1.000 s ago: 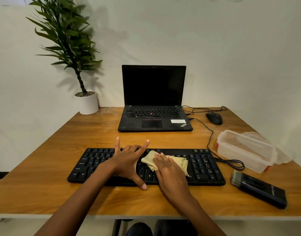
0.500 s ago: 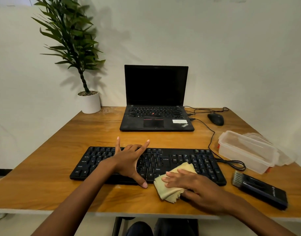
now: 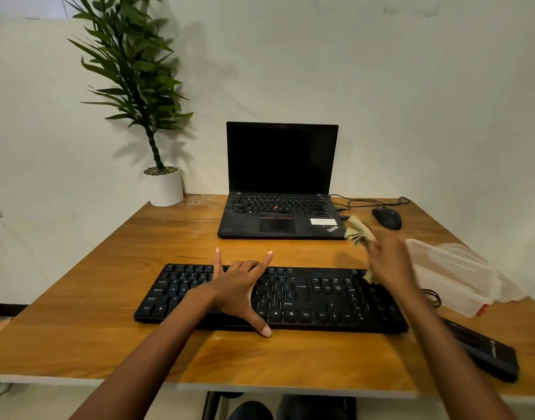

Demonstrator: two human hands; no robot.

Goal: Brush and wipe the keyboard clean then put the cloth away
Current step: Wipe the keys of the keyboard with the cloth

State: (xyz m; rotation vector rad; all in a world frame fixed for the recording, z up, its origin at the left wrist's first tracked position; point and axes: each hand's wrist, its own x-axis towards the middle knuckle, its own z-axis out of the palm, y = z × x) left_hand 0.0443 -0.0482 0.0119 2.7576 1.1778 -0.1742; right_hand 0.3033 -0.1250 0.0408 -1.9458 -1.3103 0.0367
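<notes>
A black keyboard (image 3: 314,298) lies across the front of the wooden desk (image 3: 139,268). My left hand (image 3: 239,289) rests flat on its middle keys, fingers spread and the thumb at the front edge. My right hand (image 3: 387,262) is raised above the keyboard's right end, blurred by motion, and grips a crumpled beige cloth (image 3: 358,230) that sticks out toward the laptop. A black brush (image 3: 484,350) lies at the desk's front right, partly behind my right forearm.
An open black laptop (image 3: 281,183) stands behind the keyboard. A black mouse (image 3: 387,218) and its cables lie at the back right. A clear plastic container (image 3: 454,277) with its lid sits right of the keyboard. A potted plant (image 3: 163,186) stands at the back left corner.
My right hand has lifted the cloth from the keyboard's front edge and carried it up and to the right, toward the container. My left hand has stayed on the keys.
</notes>
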